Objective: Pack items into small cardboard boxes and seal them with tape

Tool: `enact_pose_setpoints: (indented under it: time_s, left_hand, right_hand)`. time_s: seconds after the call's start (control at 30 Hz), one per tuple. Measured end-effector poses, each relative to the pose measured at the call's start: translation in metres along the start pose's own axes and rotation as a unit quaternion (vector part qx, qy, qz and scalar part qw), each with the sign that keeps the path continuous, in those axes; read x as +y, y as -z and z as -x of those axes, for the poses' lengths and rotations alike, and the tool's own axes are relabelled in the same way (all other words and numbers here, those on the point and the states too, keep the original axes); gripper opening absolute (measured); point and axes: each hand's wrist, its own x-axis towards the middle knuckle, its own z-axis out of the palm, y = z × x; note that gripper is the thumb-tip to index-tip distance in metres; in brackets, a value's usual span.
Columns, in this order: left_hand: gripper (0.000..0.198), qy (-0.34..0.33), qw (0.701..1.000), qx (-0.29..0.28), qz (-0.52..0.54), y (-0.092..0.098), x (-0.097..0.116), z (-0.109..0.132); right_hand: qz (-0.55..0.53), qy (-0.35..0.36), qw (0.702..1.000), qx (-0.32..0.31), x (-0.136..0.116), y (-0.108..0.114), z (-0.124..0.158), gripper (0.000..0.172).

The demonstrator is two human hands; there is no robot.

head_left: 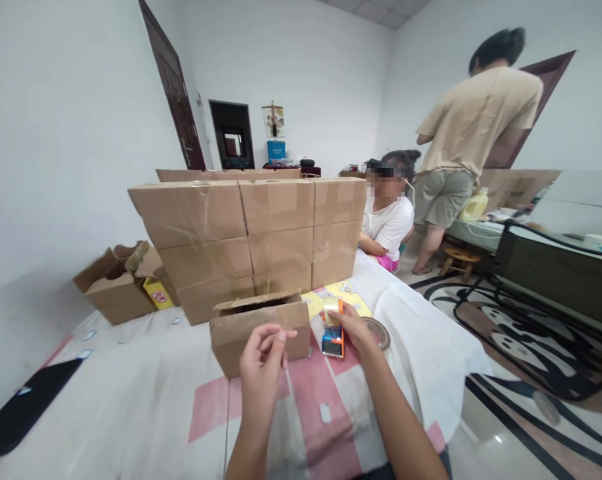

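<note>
My right hand [353,327] is closed round an orange and blue tape dispenser [333,337] with a roll of clear tape on it, held just right of a small cardboard box [258,327]. That box sits on the cloth-covered surface with its top flaps loosely closed. My left hand [263,357] hovers in front of the box, fingers curled with thumb and forefinger pinched; whether it holds a tape end I cannot make out.
A wall of taped cardboard boxes [251,233] stands behind the small box. An open carton [115,283] lies at left. A tape roll [378,331] lies by my right hand. One person [388,217] sits beyond the boxes; another [468,147] stands at right.
</note>
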Motion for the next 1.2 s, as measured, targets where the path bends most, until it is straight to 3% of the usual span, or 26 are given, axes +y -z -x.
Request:
enact_pose_setpoints:
  time_s: [0.37,0.67,0.87,1.0,1.1,1.2]
  left_hand:
    - [0.037,-0.005,1.0,-0.004,0.0,0.035,0.025,-0.006]
    - [0.035,-0.029,0.999,0.0,0.023,0.048,0.037,-0.002]
    - [0.037,-0.038,0.999,-0.014,0.02,0.052,0.029,-0.006]
    - [0.036,-0.035,0.999,-0.017,0.009,0.054,0.026,-0.008]
    - [0.033,-0.037,0.999,-0.031,-0.009,0.056,0.028,-0.007]
    - [0.028,-0.039,0.997,-0.05,-0.034,0.056,0.032,-0.004]
  right_hand:
    - [0.187,0.062,0.976,0.09,-0.011,-0.003,0.003,0.02]
    - [0.245,0.044,0.968,0.027,-0.013,-0.021,-0.002,0.021]
    - [0.353,0.048,0.927,0.115,-0.029,-0.021,-0.022,0.02]
    - [0.396,0.104,0.9,0.146,-0.048,-0.025,-0.006,0.037]
    - [0.392,0.175,0.9,0.079,-0.067,-0.041,0.027,0.038]
    - [0.351,0.222,0.903,-0.113,-0.088,-0.066,0.071,0.039]
